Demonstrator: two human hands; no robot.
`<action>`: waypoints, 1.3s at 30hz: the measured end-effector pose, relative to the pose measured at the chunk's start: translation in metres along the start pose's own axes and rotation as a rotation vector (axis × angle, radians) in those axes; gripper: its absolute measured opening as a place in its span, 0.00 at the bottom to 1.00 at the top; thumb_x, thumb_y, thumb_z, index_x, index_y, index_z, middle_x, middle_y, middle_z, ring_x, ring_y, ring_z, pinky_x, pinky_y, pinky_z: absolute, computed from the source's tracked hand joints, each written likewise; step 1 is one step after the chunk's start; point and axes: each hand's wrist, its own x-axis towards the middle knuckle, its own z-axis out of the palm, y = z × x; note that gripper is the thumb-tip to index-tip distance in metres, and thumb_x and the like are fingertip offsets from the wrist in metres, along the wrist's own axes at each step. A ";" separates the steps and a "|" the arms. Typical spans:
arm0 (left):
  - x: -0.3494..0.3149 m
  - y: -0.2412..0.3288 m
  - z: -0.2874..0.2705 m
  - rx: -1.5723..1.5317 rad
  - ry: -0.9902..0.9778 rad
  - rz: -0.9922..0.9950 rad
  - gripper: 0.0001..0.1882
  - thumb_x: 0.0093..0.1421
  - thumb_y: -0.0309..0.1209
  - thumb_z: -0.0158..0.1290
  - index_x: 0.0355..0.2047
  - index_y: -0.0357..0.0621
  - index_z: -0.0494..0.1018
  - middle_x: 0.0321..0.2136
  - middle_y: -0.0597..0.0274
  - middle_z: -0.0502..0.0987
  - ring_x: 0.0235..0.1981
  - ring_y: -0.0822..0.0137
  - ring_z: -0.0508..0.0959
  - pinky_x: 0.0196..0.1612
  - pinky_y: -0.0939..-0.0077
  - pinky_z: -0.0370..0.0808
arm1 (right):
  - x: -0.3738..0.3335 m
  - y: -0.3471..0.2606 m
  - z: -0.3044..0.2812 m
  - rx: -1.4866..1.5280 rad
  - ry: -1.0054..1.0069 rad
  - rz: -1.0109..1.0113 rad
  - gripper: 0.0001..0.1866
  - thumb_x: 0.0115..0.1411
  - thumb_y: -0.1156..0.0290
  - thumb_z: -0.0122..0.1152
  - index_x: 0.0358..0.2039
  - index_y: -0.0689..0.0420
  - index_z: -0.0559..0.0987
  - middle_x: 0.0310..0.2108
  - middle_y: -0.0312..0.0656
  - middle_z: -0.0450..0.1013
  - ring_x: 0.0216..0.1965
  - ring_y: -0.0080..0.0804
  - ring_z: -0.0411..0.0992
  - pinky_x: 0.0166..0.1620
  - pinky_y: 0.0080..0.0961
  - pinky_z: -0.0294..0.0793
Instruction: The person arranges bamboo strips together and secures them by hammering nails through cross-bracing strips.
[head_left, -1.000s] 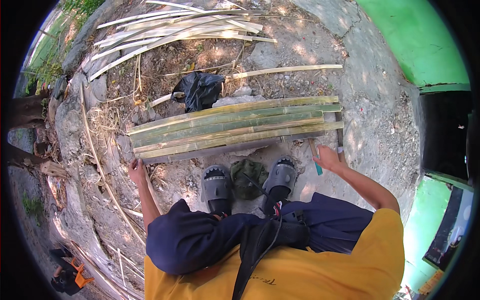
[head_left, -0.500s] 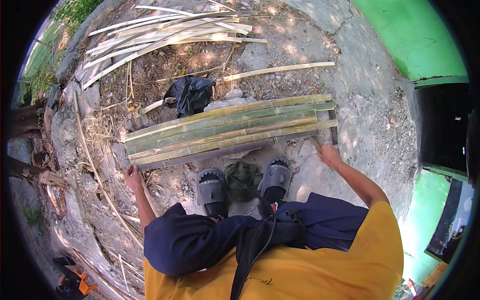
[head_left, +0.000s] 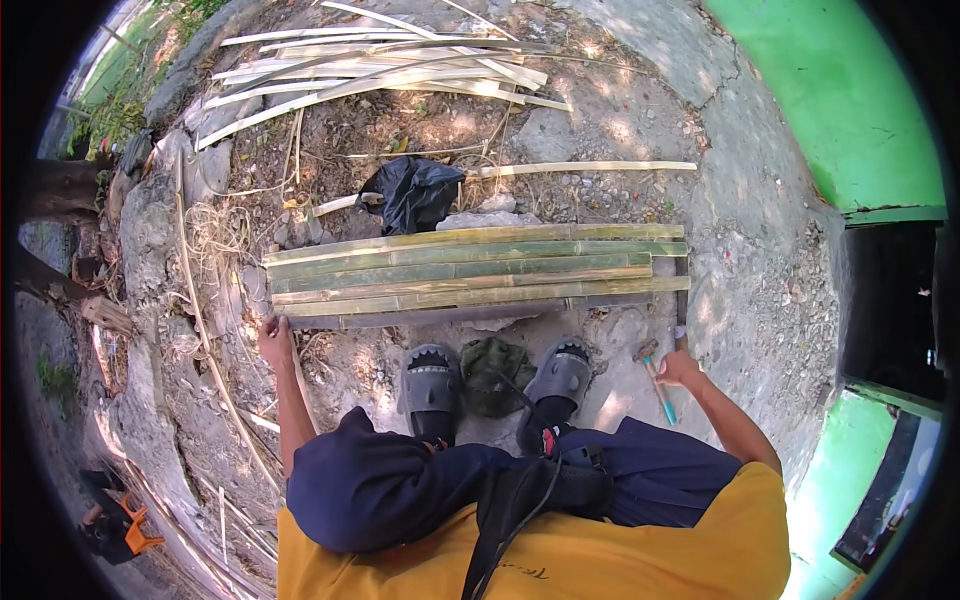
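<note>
A long panel of several split bamboo slats (head_left: 455,268), green and pale yellow, lies across a dark frame (head_left: 420,314) in front of my feet. At its near left corner my left hand (head_left: 275,343) is closed, fingertips pinching the edge. My right hand (head_left: 682,369) is closed at the near right corner, around the end of the frame's dark side bar; its grip is partly hidden. Just left of the right hand, close to its fingers, a hammer (head_left: 666,405) with a teal-ended handle lies slanting on the ground.
Loose pale bamboo strips (head_left: 390,75) are piled at the far side. A black plastic bag (head_left: 415,193) and one long strip (head_left: 590,168) lie beyond the panel. Between my grey slippers (head_left: 431,384) rests a dark green cloth-like bundle (head_left: 492,375). A green wall (head_left: 840,90) stands at right.
My view has turned and shifted, so the panel appears more level and lower. Both hands stay at its near corners. The hammer, mostly covered by the right hand before, now shows plainly.
</note>
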 end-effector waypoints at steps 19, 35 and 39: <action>-0.081 0.097 -0.034 -0.025 0.142 0.164 0.14 0.68 0.27 0.57 0.53 0.41 0.77 0.42 0.57 0.78 0.35 0.65 0.74 0.43 0.67 0.75 | -0.023 -0.353 -0.358 0.129 0.887 -1.172 0.09 0.62 0.75 0.56 0.40 0.56 0.83 0.35 0.50 0.80 0.39 0.53 0.79 0.45 0.46 0.79; -0.164 0.095 -0.047 0.007 0.087 0.073 0.14 0.62 0.22 0.59 0.49 0.40 0.77 0.44 0.51 0.77 0.48 0.50 0.77 0.52 0.59 0.74 | 0.083 -0.508 -0.406 -0.694 0.778 -0.799 0.11 0.57 0.65 0.62 0.34 0.56 0.86 0.34 0.50 0.83 0.39 0.48 0.84 0.42 0.43 0.84; -0.169 0.073 -0.052 0.086 0.141 0.131 0.13 0.62 0.21 0.59 0.48 0.40 0.77 0.43 0.53 0.78 0.43 0.54 0.78 0.46 0.63 0.74 | 0.070 -0.517 -0.394 -0.587 0.891 -0.753 0.08 0.56 0.67 0.66 0.34 0.56 0.85 0.34 0.47 0.83 0.38 0.48 0.84 0.39 0.41 0.84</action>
